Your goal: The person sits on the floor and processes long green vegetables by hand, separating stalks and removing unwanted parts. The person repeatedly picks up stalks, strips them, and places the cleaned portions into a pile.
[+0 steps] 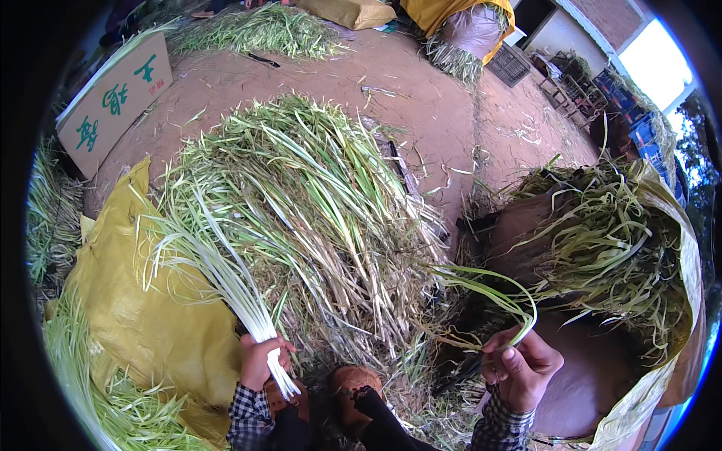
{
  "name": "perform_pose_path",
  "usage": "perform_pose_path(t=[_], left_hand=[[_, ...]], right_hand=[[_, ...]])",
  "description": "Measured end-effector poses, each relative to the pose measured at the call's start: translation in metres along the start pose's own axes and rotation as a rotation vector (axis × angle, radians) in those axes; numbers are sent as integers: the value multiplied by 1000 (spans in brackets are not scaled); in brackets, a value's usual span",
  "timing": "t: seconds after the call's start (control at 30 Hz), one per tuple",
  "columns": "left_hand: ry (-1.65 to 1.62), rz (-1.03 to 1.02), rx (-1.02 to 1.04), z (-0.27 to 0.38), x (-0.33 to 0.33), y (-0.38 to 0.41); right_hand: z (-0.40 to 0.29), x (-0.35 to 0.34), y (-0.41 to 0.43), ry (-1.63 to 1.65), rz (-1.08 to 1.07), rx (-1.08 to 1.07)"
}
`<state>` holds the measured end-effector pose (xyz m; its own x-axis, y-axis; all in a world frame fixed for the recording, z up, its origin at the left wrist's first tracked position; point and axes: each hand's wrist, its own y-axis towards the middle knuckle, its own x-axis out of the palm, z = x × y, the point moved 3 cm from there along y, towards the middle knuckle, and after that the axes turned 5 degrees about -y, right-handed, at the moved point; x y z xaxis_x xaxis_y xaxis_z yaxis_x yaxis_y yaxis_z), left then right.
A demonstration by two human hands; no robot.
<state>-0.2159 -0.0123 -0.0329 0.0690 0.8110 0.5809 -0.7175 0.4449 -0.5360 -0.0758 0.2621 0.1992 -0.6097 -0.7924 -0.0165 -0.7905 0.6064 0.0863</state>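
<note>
My left hand (pixel 263 359) is closed around a bundle of pale, long-leaved stalks (pixel 262 322), their white ends pointing down past my fist and their leaves fanning up and left. Between the thumb and fingers of my right hand (pixel 522 366) are a few green leaves (pixel 522 299) that arch over to the left. A large heap of uncleaned stalks (pixel 316 208), green at the top and brownish at the lower right, lies on the ground in front of me. My feet stand at its near edge.
At left lies a yellow woven sheet (pixel 158 315) beside more green leaves (pixel 130 411). An open sack (pixel 685 270) with leafy scraps (pixel 615 248) stands at right. Farther off are a cardboard box (pixel 121 104) bearing writing, another leaf heap (pixel 265 31), a plastic crate (pixel 509 65) and a covered bundle (pixel 471 34).
</note>
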Motion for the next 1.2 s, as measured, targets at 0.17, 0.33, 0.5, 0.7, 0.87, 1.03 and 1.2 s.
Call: perform_pose_path(t=[0.17,0.33,0.5,0.7,0.87,1.03,1.2], left_hand=[[-5,-1,6,5,-4,-9],[41,19,19,9,3,-8],[53,-31,39,11,16,-11],[155,-93,-19,-2,33,-14],[130,-41,-31,0,32,-16],[165,-63,-35,2,44,-15],[183,-73,25,14,33,-17]], right_hand=[[59,65,44,-212,-265,195],[128,92,20,-332,-438,241],[161,123,-9,-278,-571,319],[173,146,-30,-329,-638,184],[175,146,-23,-319,-628,193],[183,153,-13,-402,-627,113],[182,130,-43,-418,-626,144]])
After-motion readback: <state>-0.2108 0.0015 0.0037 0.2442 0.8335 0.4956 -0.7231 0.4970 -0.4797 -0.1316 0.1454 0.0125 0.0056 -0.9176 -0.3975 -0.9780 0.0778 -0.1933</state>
